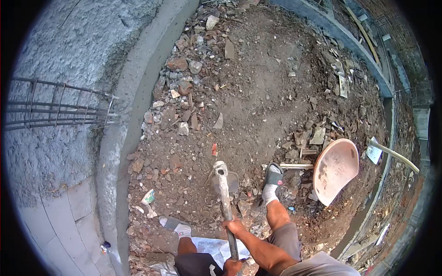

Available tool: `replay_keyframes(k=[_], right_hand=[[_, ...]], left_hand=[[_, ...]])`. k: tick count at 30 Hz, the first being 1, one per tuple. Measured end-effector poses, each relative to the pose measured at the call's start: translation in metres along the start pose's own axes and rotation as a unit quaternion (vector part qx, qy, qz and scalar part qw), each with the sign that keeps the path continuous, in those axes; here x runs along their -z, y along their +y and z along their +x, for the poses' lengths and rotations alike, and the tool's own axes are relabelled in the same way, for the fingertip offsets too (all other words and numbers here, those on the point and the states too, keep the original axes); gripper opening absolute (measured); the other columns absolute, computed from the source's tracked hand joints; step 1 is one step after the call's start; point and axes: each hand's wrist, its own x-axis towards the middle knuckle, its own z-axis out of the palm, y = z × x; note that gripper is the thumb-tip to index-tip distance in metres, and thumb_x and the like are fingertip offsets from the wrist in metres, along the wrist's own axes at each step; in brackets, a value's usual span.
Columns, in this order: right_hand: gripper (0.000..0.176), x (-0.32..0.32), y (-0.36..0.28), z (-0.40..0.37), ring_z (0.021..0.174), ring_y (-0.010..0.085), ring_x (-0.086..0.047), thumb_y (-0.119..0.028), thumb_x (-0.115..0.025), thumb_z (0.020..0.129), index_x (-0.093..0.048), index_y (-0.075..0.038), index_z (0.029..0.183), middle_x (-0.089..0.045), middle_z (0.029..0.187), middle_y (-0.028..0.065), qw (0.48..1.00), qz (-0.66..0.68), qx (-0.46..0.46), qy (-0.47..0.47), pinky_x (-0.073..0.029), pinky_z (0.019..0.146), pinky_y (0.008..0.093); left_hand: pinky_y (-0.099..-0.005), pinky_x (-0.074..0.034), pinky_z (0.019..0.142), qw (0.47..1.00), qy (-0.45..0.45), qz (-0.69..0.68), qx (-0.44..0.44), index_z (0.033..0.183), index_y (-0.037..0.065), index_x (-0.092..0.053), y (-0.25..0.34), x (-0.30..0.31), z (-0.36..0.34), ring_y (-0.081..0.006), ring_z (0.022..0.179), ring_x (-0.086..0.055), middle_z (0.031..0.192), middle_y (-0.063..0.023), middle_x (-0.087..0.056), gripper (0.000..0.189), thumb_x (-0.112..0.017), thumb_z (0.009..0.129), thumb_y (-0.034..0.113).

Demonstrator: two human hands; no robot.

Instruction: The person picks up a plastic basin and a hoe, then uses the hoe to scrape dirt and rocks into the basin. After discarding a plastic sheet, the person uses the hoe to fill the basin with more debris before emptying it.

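A hoe (224, 195) with a pale, worn handle runs upward from the bottom centre. Its rounded metal blade (233, 182) is at the soil between my feet. My right hand (235, 227) is wrapped round the handle, its forearm coming in from the lower right. Lower down, my left hand (232, 266) grips the same handle near the bottom edge, partly cut off by the frame. Right of the blade is my foot in a grey sandal (272, 177); the other sandalled foot (177, 226) is at the lower left.
A pink basin (336, 171) lies tilted right of my foot, beside a wooden stick (297, 166). Broken bricks and stones (177, 64) litter the soil. Concrete beams (138, 73) border both sides. Rebar (60, 108) sticks out at left. Another wooden handle (395, 154) is at far right.
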Motion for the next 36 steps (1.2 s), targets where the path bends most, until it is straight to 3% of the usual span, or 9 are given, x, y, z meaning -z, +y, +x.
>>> replay_keyframes(k=[4, 6, 10, 12, 14, 19, 22, 28, 36], right_hand=[[0.044, 0.098, -0.092, 0.037, 0.085, 0.0188, -0.062, -0.022, -0.070, 0.077, -0.056, -0.002, 0.113, -0.065, 0.095, 0.0106, 0.989, 0.072, 0.108, -0.076, -0.049, 0.075, 0.0325], [0.048, 0.171, -0.133, 0.038, 0.095, 0.0212, -0.062, -0.027, -0.067, 0.081, -0.054, -0.001, 0.120, -0.067, 0.105, 0.0125, 0.974, 0.045, 0.215, -0.057, -0.048, 0.083, 0.0325], [0.040, 0.341, -0.156, 0.017, 0.096, 0.0364, -0.062, -0.020, -0.065, 0.078, -0.054, 0.001, 0.111, -0.065, 0.100, 0.0229, 0.923, -0.092, 0.207, 0.312, -0.047, 0.087, 0.0401], [0.041, 0.409, -0.127, 0.043, 0.103, 0.0414, -0.055, -0.015, -0.066, 0.076, -0.050, 0.001, 0.110, -0.057, 0.105, 0.0255, 0.843, -0.163, 0.184, 0.479, -0.044, 0.090, 0.0453], [0.045, 0.449, -0.122, 0.033, 0.106, 0.0427, -0.049, -0.013, -0.066, 0.074, -0.046, 0.002, 0.112, -0.050, 0.110, 0.0258, 0.812, -0.138, 0.187, 0.535, -0.042, 0.091, 0.0477], [0.054, 0.481, -0.120, 0.048, 0.111, 0.0398, -0.050, -0.026, -0.072, 0.075, -0.047, 0.001, 0.115, -0.051, 0.116, 0.0228, 0.851, -0.084, 0.082, 0.512, -0.045, 0.093, 0.0467], [0.055, 0.491, -0.123, 0.062, 0.114, 0.0383, -0.051, -0.031, -0.072, 0.077, -0.047, 0.000, 0.115, -0.053, 0.117, 0.0216, 0.893, -0.076, 0.030, 0.443, -0.046, 0.094, 0.0462], [0.045, 0.511, -0.101, 0.082, 0.103, 0.0376, -0.060, -0.030, -0.070, 0.078, -0.051, -0.002, 0.107, -0.060, 0.108, 0.0210, 0.908, -0.155, 0.067, 0.383, -0.049, 0.088, 0.0454], [0.035, 0.488, -0.092, 0.024, 0.098, 0.0391, -0.063, -0.017, -0.063, 0.075, -0.053, 0.000, 0.103, -0.063, 0.102, 0.0239, 0.901, -0.119, 0.024, 0.416, -0.050, 0.087, 0.0454]], left_hand=[[-0.0379, -0.050, 0.074, 0.981, 0.112, -0.035, -0.154, 0.090, 0.005, -0.069, 0.128, 0.045, 0.024, -0.0237, 0.076, -0.065, 0.084, -0.0106, -0.070, 0.044, -0.080, 0.068, 0.041], [-0.0336, -0.050, 0.062, 0.959, 0.126, -0.183, -0.176, 0.079, 0.003, -0.067, 0.223, 0.079, -0.009, -0.0167, 0.062, -0.063, 0.072, -0.0092, -0.068, 0.033, -0.078, 0.071, 0.033], [-0.0303, -0.046, 0.046, 0.948, 0.029, -0.159, -0.274, 0.082, 0.004, -0.058, 0.391, 0.145, -0.089, -0.0115, 0.050, -0.052, 0.065, -0.0007, -0.055, 0.025, -0.074, 0.078, 0.023], [-0.0295, -0.044, 0.046, 0.952, 0.059, -0.073, -0.291, 0.081, 0.006, -0.052, 0.451, 0.143, -0.138, -0.0122, 0.049, -0.053, 0.064, -0.0016, -0.054, 0.022, -0.071, 0.080, 0.017], [-0.0294, -0.044, 0.046, 0.954, 0.025, 0.007, -0.297, 0.081, 0.006, -0.051, 0.496, 0.124, -0.169, -0.0124, 0.049, -0.053, 0.063, -0.0016, -0.053, 0.022, -0.070, 0.080, 0.018], [-0.0411, -0.048, 0.088, 0.929, 0.176, 0.244, -0.217, 0.115, -0.002, -0.051, 0.525, 0.066, -0.168, -0.0359, 0.099, -0.064, 0.103, -0.0254, -0.065, 0.053, -0.071, 0.073, 0.026], [-0.0415, -0.046, 0.092, 0.937, 0.177, 0.221, -0.206, 0.114, -0.003, -0.051, 0.519, 0.063, -0.167, -0.0373, 0.107, -0.061, 0.107, -0.0267, -0.064, 0.054, -0.071, 0.073, 0.026], [-0.0337, -0.049, 0.054, 0.937, 0.112, 0.186, -0.273, 0.110, -0.007, -0.050, 0.540, 0.130, -0.175, -0.0181, 0.056, -0.061, 0.076, -0.0107, -0.064, 0.049, -0.071, 0.073, 0.017], [-0.0331, -0.046, 0.047, 0.951, 0.052, 0.169, -0.252, 0.103, -0.004, -0.054, 0.555, 0.154, -0.173, -0.0176, 0.051, -0.057, 0.072, -0.0088, -0.062, 0.037, -0.070, 0.073, 0.011]])
